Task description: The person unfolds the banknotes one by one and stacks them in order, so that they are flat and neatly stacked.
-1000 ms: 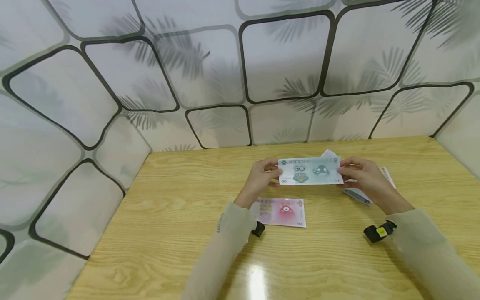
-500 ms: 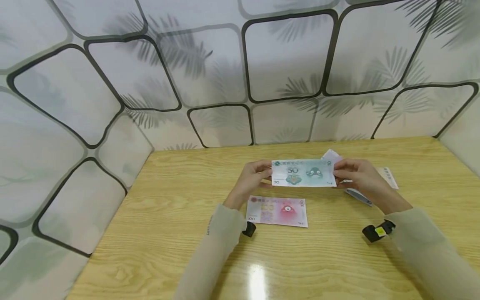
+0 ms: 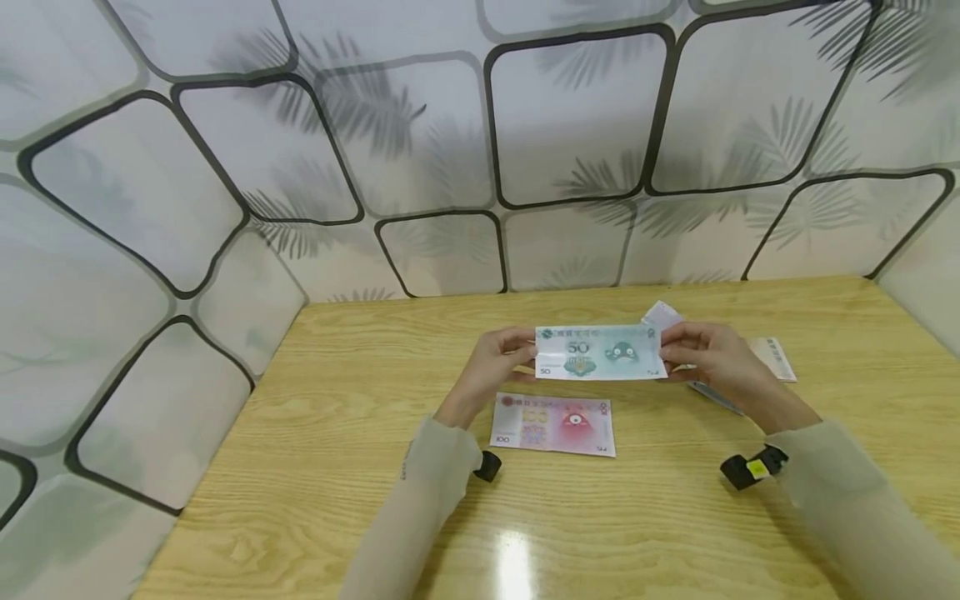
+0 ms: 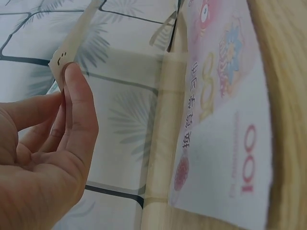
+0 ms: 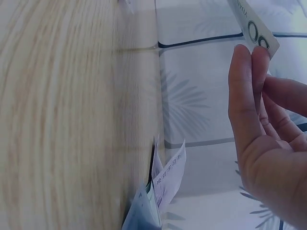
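Observation:
A green play banknote (image 3: 600,353) marked 50 is stretched flat between both hands, above the table. My left hand (image 3: 491,367) pinches its left end between thumb and fingers; in the left wrist view the left hand (image 4: 53,139) grips the note's corner (image 4: 72,48). At the other end my right hand (image 3: 708,358) pinches the note, and the right wrist view shows the right hand's fingers (image 5: 247,105) on that edge. Below it, a pink banknote (image 3: 552,425) marked 100 lies on the table, large in the left wrist view.
Several other notes (image 3: 772,358) lie behind and beside my right hand, partly hidden; the right wrist view shows some folded notes (image 5: 168,182) standing up from the surface. The wooden table (image 3: 337,467) ends at a patterned wall (image 3: 435,167).
Both hands have moved left and slightly toward me with the green banknote. More of the pink banknote's left end shows now.

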{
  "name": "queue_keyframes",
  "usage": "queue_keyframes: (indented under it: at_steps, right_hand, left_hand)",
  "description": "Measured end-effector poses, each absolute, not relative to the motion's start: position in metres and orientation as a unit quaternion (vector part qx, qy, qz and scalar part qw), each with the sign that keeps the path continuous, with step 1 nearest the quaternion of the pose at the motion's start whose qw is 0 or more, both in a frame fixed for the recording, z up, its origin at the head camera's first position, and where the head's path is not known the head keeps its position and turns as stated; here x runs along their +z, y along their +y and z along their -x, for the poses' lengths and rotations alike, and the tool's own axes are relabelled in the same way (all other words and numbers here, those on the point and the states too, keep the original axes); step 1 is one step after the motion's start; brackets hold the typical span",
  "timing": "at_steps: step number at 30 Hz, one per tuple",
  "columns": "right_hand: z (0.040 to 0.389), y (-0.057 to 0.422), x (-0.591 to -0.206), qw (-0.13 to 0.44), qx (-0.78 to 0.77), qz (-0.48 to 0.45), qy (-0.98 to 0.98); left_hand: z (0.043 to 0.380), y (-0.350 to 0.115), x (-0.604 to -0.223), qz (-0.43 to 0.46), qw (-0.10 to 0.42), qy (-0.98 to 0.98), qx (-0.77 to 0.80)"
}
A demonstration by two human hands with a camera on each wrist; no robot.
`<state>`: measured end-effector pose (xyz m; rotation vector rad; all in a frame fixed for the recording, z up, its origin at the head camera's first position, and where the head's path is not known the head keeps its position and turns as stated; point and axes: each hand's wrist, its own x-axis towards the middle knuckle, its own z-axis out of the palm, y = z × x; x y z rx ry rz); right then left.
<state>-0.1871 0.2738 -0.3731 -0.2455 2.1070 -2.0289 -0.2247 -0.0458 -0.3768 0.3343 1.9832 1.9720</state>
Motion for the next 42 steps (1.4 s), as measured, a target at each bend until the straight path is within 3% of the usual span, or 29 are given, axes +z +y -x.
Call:
queue_keyframes:
  at_steps: [26,42]
  right_hand:
    - [0.182,0.251,-0.379,0.149,-0.7,0.145,0.683]
    - [0.18,0.246,-0.383,0.164,-0.67,0.185,0.7]
  left_hand:
    - [0.212,-0.074,-0.375,-0.135,0.146,0.741,0.641]
    - [0.209,-0.086,-0.379,-0.172,0.164,0.745,0.623]
